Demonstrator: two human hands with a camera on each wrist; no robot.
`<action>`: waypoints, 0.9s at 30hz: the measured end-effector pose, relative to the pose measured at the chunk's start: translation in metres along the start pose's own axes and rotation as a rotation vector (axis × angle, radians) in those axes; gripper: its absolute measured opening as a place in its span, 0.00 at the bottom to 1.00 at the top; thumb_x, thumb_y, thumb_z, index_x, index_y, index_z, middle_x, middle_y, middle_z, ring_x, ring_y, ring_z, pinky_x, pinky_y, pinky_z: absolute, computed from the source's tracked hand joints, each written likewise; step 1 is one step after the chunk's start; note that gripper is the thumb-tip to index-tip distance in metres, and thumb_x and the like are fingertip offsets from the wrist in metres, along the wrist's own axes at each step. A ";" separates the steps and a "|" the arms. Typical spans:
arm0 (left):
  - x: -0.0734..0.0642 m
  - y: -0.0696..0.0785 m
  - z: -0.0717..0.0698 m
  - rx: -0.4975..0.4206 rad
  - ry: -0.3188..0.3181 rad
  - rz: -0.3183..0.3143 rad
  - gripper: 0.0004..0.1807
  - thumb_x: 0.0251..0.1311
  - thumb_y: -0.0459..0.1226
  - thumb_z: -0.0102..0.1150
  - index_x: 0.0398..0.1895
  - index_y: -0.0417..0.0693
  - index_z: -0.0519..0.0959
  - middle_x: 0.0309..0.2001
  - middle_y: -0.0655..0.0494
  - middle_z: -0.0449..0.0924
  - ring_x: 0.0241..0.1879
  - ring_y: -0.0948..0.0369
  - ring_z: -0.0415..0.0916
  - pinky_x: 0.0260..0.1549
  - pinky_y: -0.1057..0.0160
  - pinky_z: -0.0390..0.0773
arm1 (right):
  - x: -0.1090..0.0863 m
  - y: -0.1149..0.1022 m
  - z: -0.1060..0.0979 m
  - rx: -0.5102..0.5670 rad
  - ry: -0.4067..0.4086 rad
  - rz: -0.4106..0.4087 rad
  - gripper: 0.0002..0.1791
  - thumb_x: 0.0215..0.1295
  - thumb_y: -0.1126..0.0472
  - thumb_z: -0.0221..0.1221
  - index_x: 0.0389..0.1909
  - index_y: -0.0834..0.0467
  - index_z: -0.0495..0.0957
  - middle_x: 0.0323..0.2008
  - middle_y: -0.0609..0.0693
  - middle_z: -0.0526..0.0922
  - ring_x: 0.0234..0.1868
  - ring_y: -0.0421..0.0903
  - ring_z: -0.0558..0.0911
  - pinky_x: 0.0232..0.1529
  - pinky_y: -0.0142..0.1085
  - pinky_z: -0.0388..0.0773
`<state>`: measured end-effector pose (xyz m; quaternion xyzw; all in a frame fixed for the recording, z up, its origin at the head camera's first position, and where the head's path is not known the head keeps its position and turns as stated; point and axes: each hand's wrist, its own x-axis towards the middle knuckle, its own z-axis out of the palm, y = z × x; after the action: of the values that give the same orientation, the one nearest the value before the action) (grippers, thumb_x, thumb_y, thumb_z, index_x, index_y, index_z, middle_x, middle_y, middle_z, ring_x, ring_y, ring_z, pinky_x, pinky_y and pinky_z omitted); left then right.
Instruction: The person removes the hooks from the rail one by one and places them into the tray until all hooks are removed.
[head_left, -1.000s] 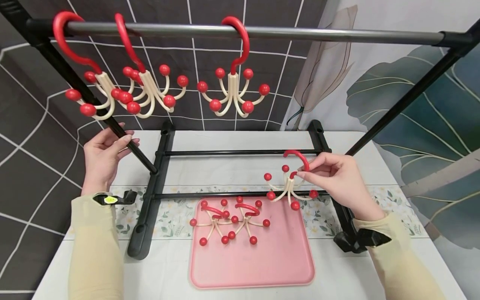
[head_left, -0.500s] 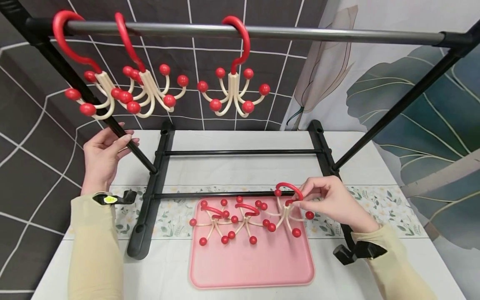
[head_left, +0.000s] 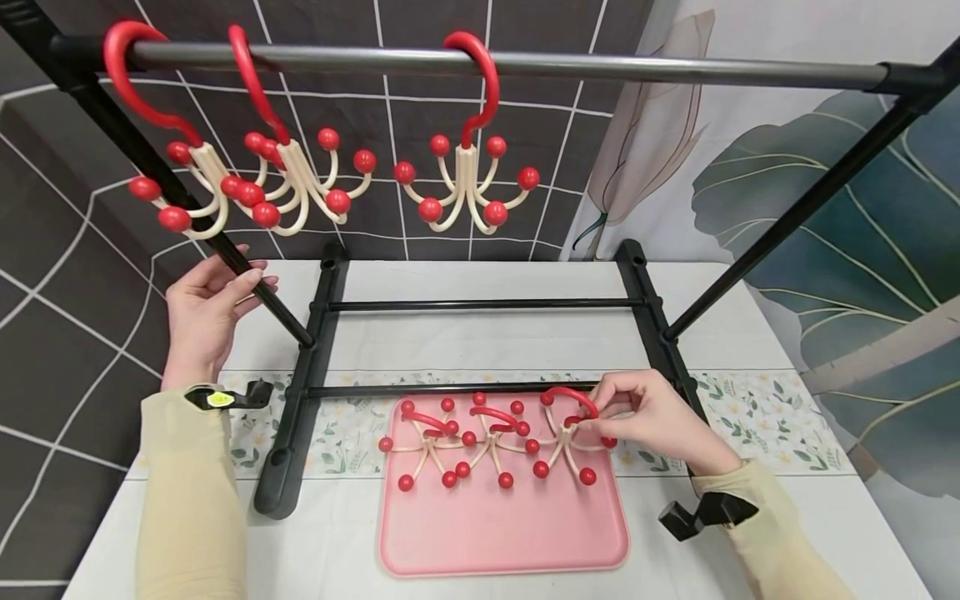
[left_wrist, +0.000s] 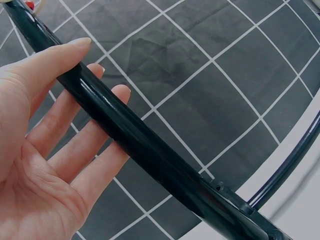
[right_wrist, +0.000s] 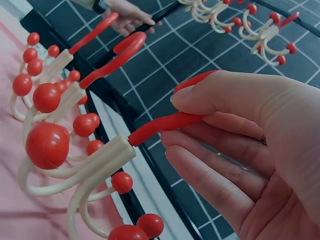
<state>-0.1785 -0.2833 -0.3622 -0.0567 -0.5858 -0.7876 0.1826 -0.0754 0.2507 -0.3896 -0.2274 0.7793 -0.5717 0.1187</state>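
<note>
My right hand [head_left: 651, 415] pinches the red hook of a cream multi-arm hook hanger [head_left: 564, 437] with red ball tips. That hanger sits at the right back of a pink tray [head_left: 502, 537], its arms spread at tray level. In the right wrist view the thumb and fingers hold its red hook [right_wrist: 160, 125]. Two matching hangers, a left one [head_left: 426, 446] and a middle one [head_left: 491, 442], lie on the tray beside it. My left hand [head_left: 206, 310] holds the black side post [left_wrist: 115, 120] of a rack, thumb on one side and fingers behind.
Three similar hangers hang from the rack's top bar [head_left: 660, 68], two at the left and one near the middle [head_left: 467, 179]. Black base bars [head_left: 480, 305] cross the white table [head_left: 315, 550]. A grey tiled backdrop and a leaf-patterned curtain [head_left: 817, 250] stand behind.
My right hand has moved down and slightly left with the hanger, from above the tray's back right corner onto the tray beside the other two. The left hand stays on the post.
</note>
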 end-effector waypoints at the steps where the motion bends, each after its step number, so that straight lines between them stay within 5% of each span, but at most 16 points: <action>1: 0.000 0.000 0.000 0.000 0.001 -0.001 0.21 0.60 0.21 0.67 0.57 0.28 0.79 0.40 0.44 0.87 0.34 0.54 0.88 0.41 0.59 0.85 | 0.000 0.001 0.000 -0.006 0.004 0.006 0.13 0.56 0.78 0.69 0.29 0.56 0.82 0.34 0.54 0.86 0.29 0.48 0.87 0.27 0.36 0.85; 6: 0.000 0.000 0.000 0.008 0.005 -0.005 0.21 0.60 0.22 0.67 0.57 0.28 0.79 0.41 0.45 0.87 0.34 0.55 0.88 0.41 0.60 0.85 | 0.000 0.008 0.002 -0.003 0.015 0.030 0.12 0.56 0.76 0.70 0.29 0.56 0.82 0.32 0.56 0.86 0.28 0.46 0.87 0.26 0.34 0.84; 13: 0.000 -0.001 -0.001 0.005 0.006 -0.005 0.21 0.59 0.22 0.67 0.58 0.29 0.79 0.40 0.44 0.87 0.34 0.54 0.88 0.41 0.59 0.85 | -0.001 0.016 0.004 0.022 0.012 0.057 0.12 0.55 0.78 0.70 0.28 0.58 0.82 0.31 0.59 0.86 0.31 0.59 0.88 0.31 0.39 0.87; 21: 0.001 0.000 -0.001 0.009 0.003 0.002 0.21 0.60 0.22 0.67 0.57 0.29 0.79 0.40 0.45 0.87 0.35 0.54 0.88 0.41 0.60 0.85 | -0.002 0.019 0.004 -0.003 0.025 0.063 0.12 0.54 0.77 0.72 0.28 0.57 0.84 0.32 0.56 0.87 0.31 0.57 0.89 0.31 0.38 0.87; 27: 0.000 0.000 0.000 -0.002 0.002 0.002 0.21 0.59 0.21 0.67 0.57 0.28 0.79 0.40 0.44 0.87 0.35 0.54 0.88 0.41 0.60 0.85 | -0.003 0.013 0.003 -0.011 0.040 0.087 0.14 0.53 0.71 0.76 0.40 0.61 0.86 0.38 0.57 0.88 0.36 0.54 0.89 0.37 0.40 0.88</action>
<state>-0.1787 -0.2835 -0.3625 -0.0568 -0.5847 -0.7881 0.1839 -0.0745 0.2529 -0.4033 -0.1825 0.7937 -0.5663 0.1265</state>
